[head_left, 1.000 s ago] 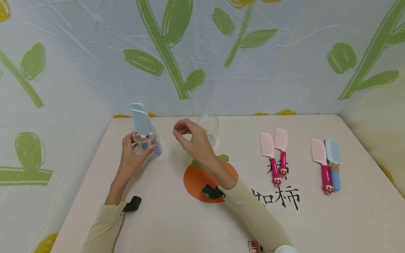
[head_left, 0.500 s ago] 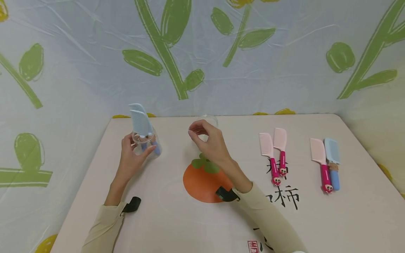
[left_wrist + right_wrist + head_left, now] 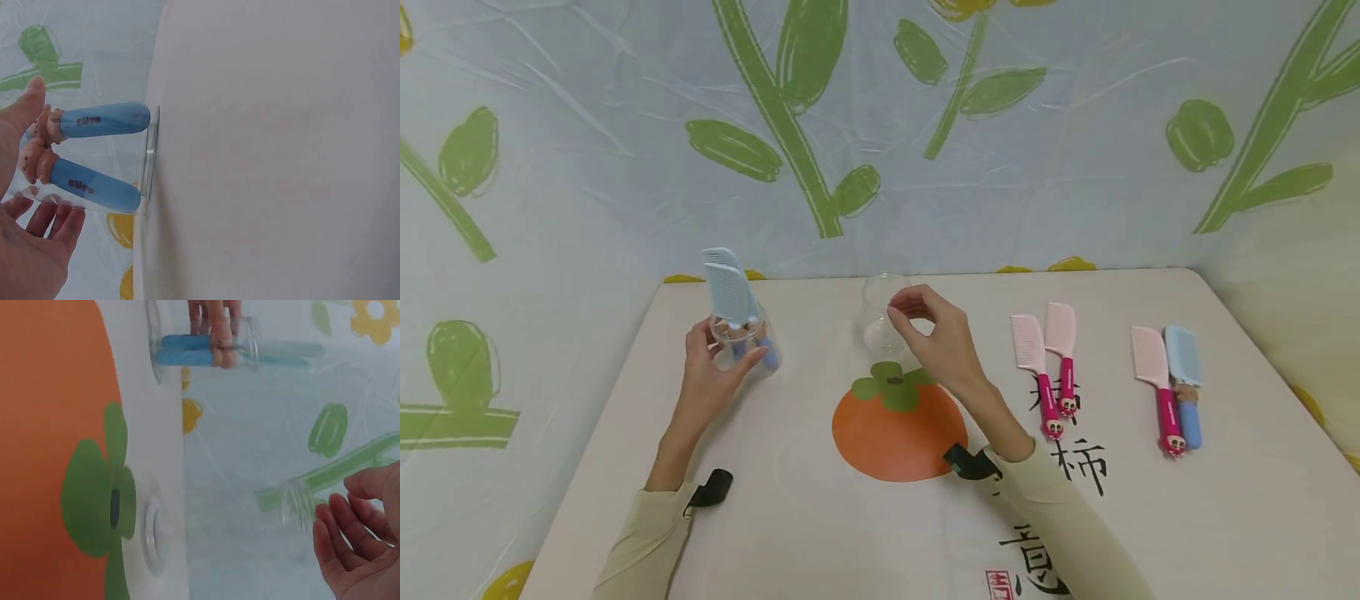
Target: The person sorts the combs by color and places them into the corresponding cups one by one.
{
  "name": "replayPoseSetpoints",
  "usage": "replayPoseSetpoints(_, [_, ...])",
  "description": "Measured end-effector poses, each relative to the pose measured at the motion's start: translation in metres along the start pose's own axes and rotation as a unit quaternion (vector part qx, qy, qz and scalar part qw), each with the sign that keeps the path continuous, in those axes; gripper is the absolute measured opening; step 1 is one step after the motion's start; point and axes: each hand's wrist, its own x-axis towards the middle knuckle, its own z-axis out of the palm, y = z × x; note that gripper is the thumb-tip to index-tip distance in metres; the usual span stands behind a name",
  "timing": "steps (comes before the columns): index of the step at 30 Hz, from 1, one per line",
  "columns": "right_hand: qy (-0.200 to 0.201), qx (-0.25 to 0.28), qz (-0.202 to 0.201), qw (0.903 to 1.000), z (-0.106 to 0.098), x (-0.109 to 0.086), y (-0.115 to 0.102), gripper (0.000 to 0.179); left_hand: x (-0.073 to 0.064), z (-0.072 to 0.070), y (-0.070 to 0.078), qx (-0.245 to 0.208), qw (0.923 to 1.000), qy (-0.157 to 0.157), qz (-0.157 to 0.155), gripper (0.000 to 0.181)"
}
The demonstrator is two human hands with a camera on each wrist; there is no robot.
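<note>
My left hand (image 3: 715,375) grips a clear glass jar (image 3: 773,357) at the table's back left. Two light blue combs (image 3: 730,287) stand in it, teeth end up and leaning left; their blue handles (image 3: 103,119) show through the glass in the left wrist view. Fingers and thumb lie on opposite sides of the jar. Right of it, a second clear jar (image 3: 877,333) stands upright with nothing visible inside. My right hand (image 3: 943,342) hovers just to the right of that jar, fingers loosely bent, holding nothing. Whether it touches the glass I cannot tell.
Two pink combs (image 3: 1030,343) with magenta handles lie right of centre. Farther right, another pink comb (image 3: 1150,357) lies beside a blue comb (image 3: 1183,357). A flower-printed cloth (image 3: 970,192) hangs behind the table (image 3: 820,533).
My right hand has moved right, away from the jar of blue combs and across the second jar to its right side. My left hand keeps its hold.
</note>
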Motion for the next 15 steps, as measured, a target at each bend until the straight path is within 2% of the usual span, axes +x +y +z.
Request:
replayPoseSetpoints(5, [0.019,-0.020,0.002,0.9996,-0.020,-0.005,0.006,0.019,0.000,0.001,0.001,-0.002,1.0000,0.003,-0.004,0.084])
replayPoseSetpoints(15, [0.052,-0.084,0.049,0.9939,-0.066,-0.020,0.027,0.019,-0.001,0.001,0.002,0.005,0.9999,-0.003,-0.014,0.088])
